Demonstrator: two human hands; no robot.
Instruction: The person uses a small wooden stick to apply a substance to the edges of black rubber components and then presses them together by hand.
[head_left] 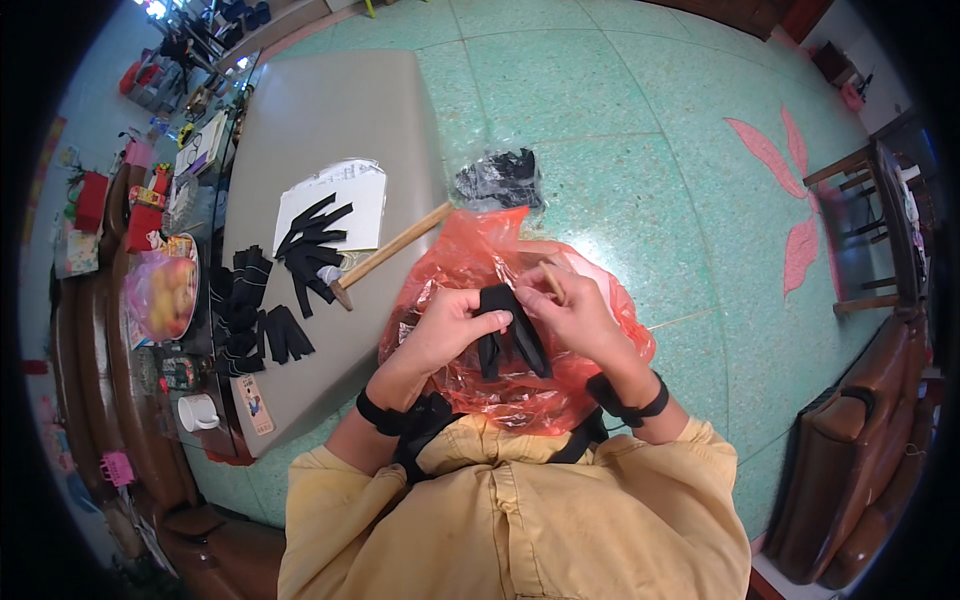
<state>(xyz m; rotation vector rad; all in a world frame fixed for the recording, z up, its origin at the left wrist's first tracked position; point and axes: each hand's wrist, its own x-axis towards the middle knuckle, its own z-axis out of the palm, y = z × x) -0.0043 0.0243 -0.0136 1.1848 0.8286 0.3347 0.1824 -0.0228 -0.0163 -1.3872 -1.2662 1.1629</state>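
My left hand (462, 322) pinches a black fabric strip (497, 299) between thumb and fingers. The strip is folded over, and its two ends hang down above a red plastic bag (455, 262) spread across my lap. Close on the right, my right hand (580, 318) is closed round a short tan stick-like tool (552, 284), its kind not clear. The right thumb and fingertip reach the edge of the black strip. More black strips (318, 240) lie fanned out over a white sheet (358, 205) to my left.
A grey bench-like table (330, 110) stands at my left, with a wooden-handled hammer (395, 243) on it and bundles of black strips (240, 290) along its edge. A white mug (198, 412) and a fruit bowl (165, 290) are beyond. A clear bag (498, 180) lies ahead on the green floor.
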